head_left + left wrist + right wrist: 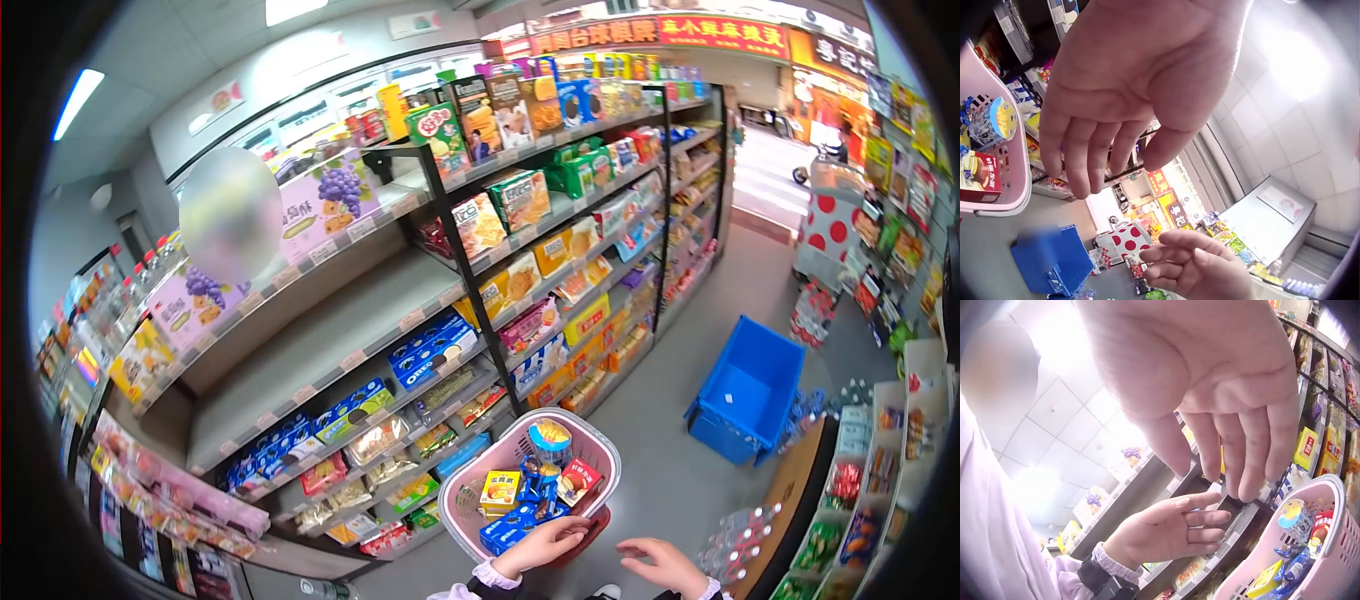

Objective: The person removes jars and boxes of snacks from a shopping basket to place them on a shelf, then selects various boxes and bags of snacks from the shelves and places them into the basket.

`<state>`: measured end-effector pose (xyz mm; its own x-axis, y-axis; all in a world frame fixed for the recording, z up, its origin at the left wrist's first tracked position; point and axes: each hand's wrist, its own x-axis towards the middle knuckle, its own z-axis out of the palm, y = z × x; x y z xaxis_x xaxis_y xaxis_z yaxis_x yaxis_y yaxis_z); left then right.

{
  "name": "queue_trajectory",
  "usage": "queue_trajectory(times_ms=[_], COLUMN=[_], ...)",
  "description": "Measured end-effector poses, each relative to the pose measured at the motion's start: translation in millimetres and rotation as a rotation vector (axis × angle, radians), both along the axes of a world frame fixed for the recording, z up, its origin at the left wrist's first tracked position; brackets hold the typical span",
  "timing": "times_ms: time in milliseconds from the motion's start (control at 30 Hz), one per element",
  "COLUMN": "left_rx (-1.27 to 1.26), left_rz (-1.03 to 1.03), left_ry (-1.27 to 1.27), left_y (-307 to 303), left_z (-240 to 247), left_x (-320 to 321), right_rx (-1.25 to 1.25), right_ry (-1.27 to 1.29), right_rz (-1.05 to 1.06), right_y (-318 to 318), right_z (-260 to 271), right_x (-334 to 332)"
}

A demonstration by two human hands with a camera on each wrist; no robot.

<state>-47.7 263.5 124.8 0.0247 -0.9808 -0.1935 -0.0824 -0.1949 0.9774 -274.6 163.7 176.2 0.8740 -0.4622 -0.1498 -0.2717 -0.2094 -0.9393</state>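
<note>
A pink plastic basket (613,468) stands below both hands in the head view. Inside are a round tub with a yellow top (549,437), a yellow box (499,492), a red box (578,484), a blue box (508,530) and shiny blue packets (538,480). My left hand (548,545) overlaps the basket's near edge, holding nothing, its fingers extended. To its right my right hand (663,563) hangs apart from the basket, also holding nothing. Both wrist views show bare palms with loosely straight fingers, the left palm (1141,81) and the right palm (1210,381).
A tall snack shelf (350,340) runs along the left, with Oreo boxes (433,350) on a lower level. On the floor to the right sits a blue crate (745,390). Packs of bottles (738,545) stand beside the right-hand shelving (850,500). A doorway opens behind.
</note>
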Motion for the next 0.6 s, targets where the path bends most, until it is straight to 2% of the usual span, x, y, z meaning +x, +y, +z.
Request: queue_trajectory(times_ms=[100,200,233,300,400,500,567,600], left_rx=[0.020,0.045,0.053,0.054,0.018,-0.108,-0.092,-0.083], left_rz=[0.078,0.112,0.165,0.226,0.336,0.453,0.523,0.564], left_ry=[0.044,-0.048,-0.010,-0.046,0.018,0.015,0.050,0.103], left_y=[-16,-28,-32,-41,-58,-83,-101,-109], left_z=[13,8,12,-9,-8,-14,-32,-26], left_x=[-7,5,7,23,39,58,78,81], right_rx=[0.069,0.138,0.130,0.116,-0.055,-0.141,-0.221,-0.220], right_ry=[-0.124,-0.138,-0.152,-0.173,-0.084,-0.090,-0.051,-0.037], right_rz=[-0.019,0.014,0.049,0.118,0.308,0.384,0.430,0.442], right_y=[-28,-58,-69,-90,-123,-160,-187,-199], right_z=[-14,-9,-15,-32,19,12,23,27], right_x=[-9,4,12,29,63,87,104,111])
